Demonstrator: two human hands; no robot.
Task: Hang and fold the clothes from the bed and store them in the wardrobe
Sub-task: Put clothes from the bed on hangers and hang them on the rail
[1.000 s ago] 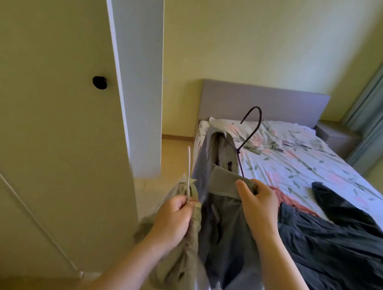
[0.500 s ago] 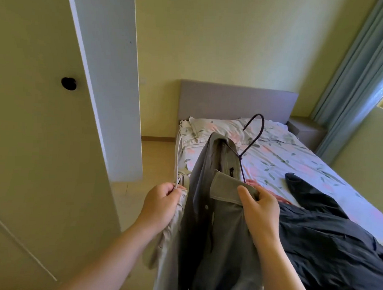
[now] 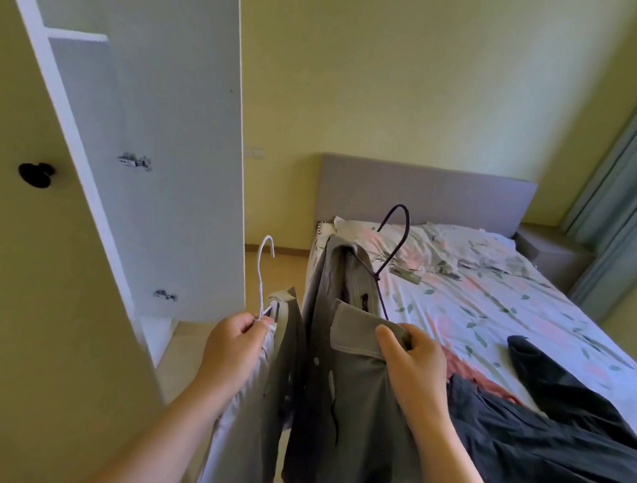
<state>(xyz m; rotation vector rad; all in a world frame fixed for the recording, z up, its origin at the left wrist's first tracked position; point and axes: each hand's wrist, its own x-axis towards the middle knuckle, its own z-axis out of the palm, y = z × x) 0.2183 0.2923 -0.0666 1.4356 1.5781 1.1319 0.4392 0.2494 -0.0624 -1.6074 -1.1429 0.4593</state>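
The left hand (image 3: 232,343) pinched a white hanger (image 3: 262,271) and the right hand (image 3: 414,362) gripped the grey shirt (image 3: 340,388) by its collar, so both hooks stood upright, presumably ready for the wardrobe (image 3: 189,162).

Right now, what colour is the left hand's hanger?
White. The hanger, pinched by the left hand, shows best in the head view.

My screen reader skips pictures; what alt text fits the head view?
A person holds two hangers with clothes: the left hand pinches a white hanger bearing a pale garment, the right hand grips a grey jacket on a dark hanger. An open wardrobe stands left; dark clothes lie on the bed right.
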